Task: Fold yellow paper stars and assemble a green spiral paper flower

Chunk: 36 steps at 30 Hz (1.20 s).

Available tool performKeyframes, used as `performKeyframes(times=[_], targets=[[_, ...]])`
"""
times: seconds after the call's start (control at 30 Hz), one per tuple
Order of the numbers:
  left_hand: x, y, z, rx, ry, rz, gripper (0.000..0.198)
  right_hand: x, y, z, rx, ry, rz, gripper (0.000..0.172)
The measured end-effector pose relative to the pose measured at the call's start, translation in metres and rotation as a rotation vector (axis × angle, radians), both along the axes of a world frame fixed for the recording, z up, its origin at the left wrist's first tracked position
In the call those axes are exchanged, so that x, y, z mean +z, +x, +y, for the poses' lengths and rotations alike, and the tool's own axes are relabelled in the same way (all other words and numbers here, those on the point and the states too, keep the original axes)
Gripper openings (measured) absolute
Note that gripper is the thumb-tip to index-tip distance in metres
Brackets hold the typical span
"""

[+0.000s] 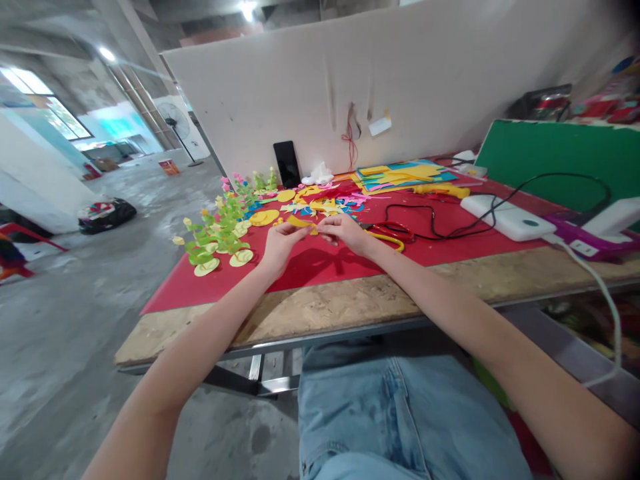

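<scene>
Above the red table covering [320, 263], my left hand [284, 244] is closed on a yellow strip [301, 222] that looks like paper or foam. My right hand [344, 232] pinches at the strip's other end, its fingertips close to the left ones. The exact spot between the fingertips is too small to make out. Scissors with red handles [397, 231] lie just right of my right hand. To the left of my left hand stand several small green plants with round pale bases [207, 267], some topped with pink or yellow. Cut yellow discs [264, 218] lie near them.
Coloured scraps [345, 203] and yellow sheets [400, 175] cover the table's back. A black phone [287, 164] leans against the white panel [280, 93]. At right are a yellow-handled tool [443, 191], a white power strip [507, 217], black cable and a green board [565, 157].
</scene>
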<state>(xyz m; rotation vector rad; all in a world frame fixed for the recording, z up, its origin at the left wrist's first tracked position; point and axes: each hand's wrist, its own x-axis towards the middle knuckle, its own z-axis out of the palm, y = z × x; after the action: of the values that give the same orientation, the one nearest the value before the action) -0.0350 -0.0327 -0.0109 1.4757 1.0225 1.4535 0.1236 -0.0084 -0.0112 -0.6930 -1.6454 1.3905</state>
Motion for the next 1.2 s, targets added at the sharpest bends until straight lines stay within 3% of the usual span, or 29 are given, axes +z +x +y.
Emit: performKeyframes(times=[0.2, 0.47, 0.63, 0.77, 0.93, 1.07, 1.2], targets=[[0.0070, -0.0027, -0.0026, 0.022, 0.080, 0.183, 0.015, -0.0003, -0.0002, 0.0008, 0.028, -0.136, 0.066, 0.015], [0.0041, -0.0058, -0.0031, -0.090, 0.207, 0.223, 0.017, 0.0041, 0.0024, -0.0013, 0.122, -0.329, 0.157, 0.012], [0.0014, -0.0053, 0.0002, -0.042, 0.263, 0.228, 0.011, 0.0067, 0.0034, -0.0014, 0.195, -0.420, 0.123, 0.012], [0.0030, -0.0043, 0.0011, 0.020, 0.241, 0.228, 0.008, 0.0055, 0.0019, 0.0008, 0.216, -0.453, 0.040, 0.021], [0.0033, -0.0028, 0.0013, 0.073, 0.110, 0.175, 0.014, 0.0021, -0.0005, 0.0027, 0.118, -0.422, 0.025, 0.030], [0.0011, -0.0037, 0.0034, 0.095, 0.008, 0.126, 0.021, 0.0016, -0.0009, 0.0031, -0.075, -0.305, 0.060, 0.017], [0.0000, -0.0048, 0.0050, 0.085, -0.007, 0.098, 0.019, 0.0032, -0.0010, 0.0015, -0.113, -0.197, 0.097, 0.016]])
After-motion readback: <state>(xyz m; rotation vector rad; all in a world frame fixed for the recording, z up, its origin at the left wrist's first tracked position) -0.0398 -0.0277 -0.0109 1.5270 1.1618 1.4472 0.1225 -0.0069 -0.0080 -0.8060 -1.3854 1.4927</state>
